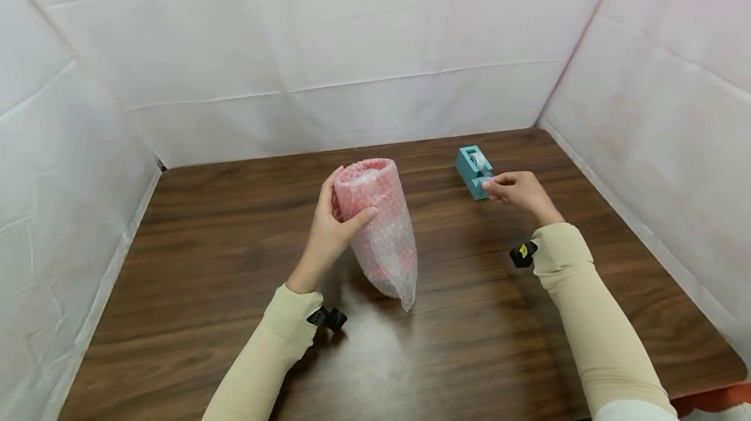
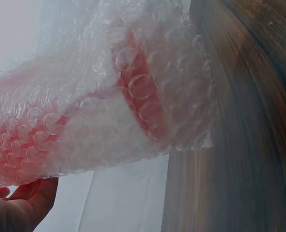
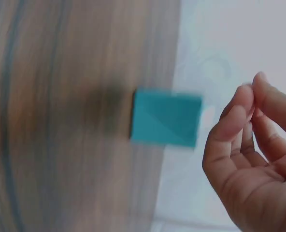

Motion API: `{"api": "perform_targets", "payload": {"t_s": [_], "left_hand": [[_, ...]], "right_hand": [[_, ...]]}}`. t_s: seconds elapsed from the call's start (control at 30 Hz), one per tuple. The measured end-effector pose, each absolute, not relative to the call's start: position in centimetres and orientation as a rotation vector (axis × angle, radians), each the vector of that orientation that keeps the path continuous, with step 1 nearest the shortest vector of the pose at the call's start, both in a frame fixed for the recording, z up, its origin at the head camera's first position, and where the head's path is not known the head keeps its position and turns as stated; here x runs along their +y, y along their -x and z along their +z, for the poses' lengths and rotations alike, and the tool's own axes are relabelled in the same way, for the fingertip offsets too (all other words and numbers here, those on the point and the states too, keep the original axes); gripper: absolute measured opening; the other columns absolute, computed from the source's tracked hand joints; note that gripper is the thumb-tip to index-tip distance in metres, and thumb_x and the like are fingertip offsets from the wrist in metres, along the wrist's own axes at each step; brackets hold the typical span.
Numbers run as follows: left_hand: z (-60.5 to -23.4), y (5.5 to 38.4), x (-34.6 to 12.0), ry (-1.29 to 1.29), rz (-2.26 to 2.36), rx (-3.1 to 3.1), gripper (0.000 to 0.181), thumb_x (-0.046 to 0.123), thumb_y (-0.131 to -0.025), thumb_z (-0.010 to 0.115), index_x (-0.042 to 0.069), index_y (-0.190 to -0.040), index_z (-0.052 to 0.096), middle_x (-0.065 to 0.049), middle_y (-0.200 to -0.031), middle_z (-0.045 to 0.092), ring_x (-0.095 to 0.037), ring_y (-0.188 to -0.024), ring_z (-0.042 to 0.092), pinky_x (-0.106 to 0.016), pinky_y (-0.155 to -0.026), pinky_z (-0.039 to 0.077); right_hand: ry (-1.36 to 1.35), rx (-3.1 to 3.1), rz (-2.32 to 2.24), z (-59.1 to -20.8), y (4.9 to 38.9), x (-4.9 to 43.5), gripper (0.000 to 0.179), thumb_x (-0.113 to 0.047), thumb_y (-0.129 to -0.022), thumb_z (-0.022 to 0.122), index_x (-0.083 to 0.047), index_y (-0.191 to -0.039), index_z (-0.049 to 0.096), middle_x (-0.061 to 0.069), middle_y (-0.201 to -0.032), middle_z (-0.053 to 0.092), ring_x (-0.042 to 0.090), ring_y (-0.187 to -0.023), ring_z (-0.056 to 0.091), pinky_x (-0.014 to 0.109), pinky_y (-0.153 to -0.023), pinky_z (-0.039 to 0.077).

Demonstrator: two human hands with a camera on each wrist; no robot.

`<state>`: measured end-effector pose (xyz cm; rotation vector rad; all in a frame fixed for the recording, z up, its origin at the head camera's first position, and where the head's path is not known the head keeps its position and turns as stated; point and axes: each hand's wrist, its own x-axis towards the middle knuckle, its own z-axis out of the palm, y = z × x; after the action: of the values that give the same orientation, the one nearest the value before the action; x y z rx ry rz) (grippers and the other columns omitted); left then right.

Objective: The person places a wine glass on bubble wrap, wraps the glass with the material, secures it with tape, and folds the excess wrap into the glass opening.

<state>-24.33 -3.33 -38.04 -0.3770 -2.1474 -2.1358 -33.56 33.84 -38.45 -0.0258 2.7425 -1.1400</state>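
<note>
My left hand point(image 1: 336, 225) grips a pink object rolled in bubble wrap point(image 1: 384, 232), its thumb across the front and its fingers round the far side. The bundle stands tilted, with a round opening at its upper end and a loose pointed flap of wrap at the lower end. Bubble wrap point(image 2: 99, 125) fills much of the left wrist view. My right hand point(image 1: 519, 191) pinches the end of clear tape at a teal tape dispenser point(image 1: 471, 173), thumb against fingertips. In the right wrist view the dispenser point(image 3: 166, 118) is blurred and the tape hardly shows.
Both hands work over a dark brown wooden table point(image 1: 235, 232). White sheeting point(image 1: 352, 49) hangs behind it and along both sides. A small black camera point(image 1: 328, 319) sits on the left wrist and another point(image 1: 522, 255) on the right.
</note>
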Motion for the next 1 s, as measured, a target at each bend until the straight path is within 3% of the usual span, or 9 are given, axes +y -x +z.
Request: {"api": "perform_targets", "payload": {"t_s": [0.13, 0.4, 0.6, 0.73, 1.0], "left_hand": [[-37.9, 24.5, -3.6, 0.335, -2.126, -2.161, 0.085, 0.018, -0.083, 0.074, 0.020, -0.151, 0.022, -0.009, -0.139, 0.043, -0.024, -0.122, 0.049, -0.046, -0.102, 0.044], [-37.8, 25.2, -3.7, 0.274, -2.126, -2.200, 0.086, 0.025, -0.084, 0.074, 0.019, -0.151, 0.021, -0.008, -0.141, 0.041, -0.022, -0.125, 0.046, -0.044, -0.106, 0.040], [-38.0, 25.5, -3.6, 0.253, -2.150, -2.194, 0.094, 0.046, -0.078, 0.077, 0.020, -0.151, 0.023, -0.009, -0.141, 0.042, -0.023, -0.124, 0.047, -0.045, -0.105, 0.041], [-38.0, 25.6, -3.4, 0.256, -2.165, -2.180, 0.103, 0.058, -0.071, 0.077, 0.017, -0.150, 0.024, -0.010, -0.140, 0.043, -0.023, -0.123, 0.048, -0.045, -0.104, 0.041], [-38.1, 25.8, -3.3, 0.256, -2.180, -2.187, 0.079, 0.022, -0.086, 0.071, 0.014, -0.148, 0.023, -0.012, -0.138, 0.043, -0.025, -0.122, 0.048, -0.042, -0.101, 0.044]], "right_hand": [[0.115, 2.699, -1.187, -37.5, 33.1, 32.1, 0.054, -0.046, -0.091, 0.061, 0.001, -0.117, 0.064, -0.002, -0.087, 0.069, 0.017, -0.086, 0.068, 0.039, -0.084, 0.055], [0.345, 2.681, -1.343, -35.3, 30.6, 27.4, 0.045, -0.045, -0.091, 0.062, -0.007, -0.115, 0.069, 0.010, -0.109, 0.070, 0.015, -0.086, 0.065, 0.030, -0.078, 0.055], [0.659, 2.600, -1.465, -33.7, 28.3, 23.4, 0.030, -0.030, -0.092, 0.064, -0.006, -0.109, 0.071, 0.014, -0.102, 0.070, 0.012, -0.080, 0.063, 0.027, -0.071, 0.054], [0.801, 2.574, -1.495, -33.2, 26.7, 21.2, 0.021, -0.025, -0.091, 0.067, -0.009, -0.103, 0.073, 0.009, -0.093, 0.071, 0.013, -0.072, 0.059, 0.024, -0.064, 0.050], [1.258, 2.637, -1.479, -33.7, 25.2, 17.2, 0.008, -0.008, -0.084, 0.072, -0.009, -0.091, 0.075, 0.001, -0.082, 0.071, 0.005, -0.065, 0.054, 0.020, -0.058, 0.046]]}}
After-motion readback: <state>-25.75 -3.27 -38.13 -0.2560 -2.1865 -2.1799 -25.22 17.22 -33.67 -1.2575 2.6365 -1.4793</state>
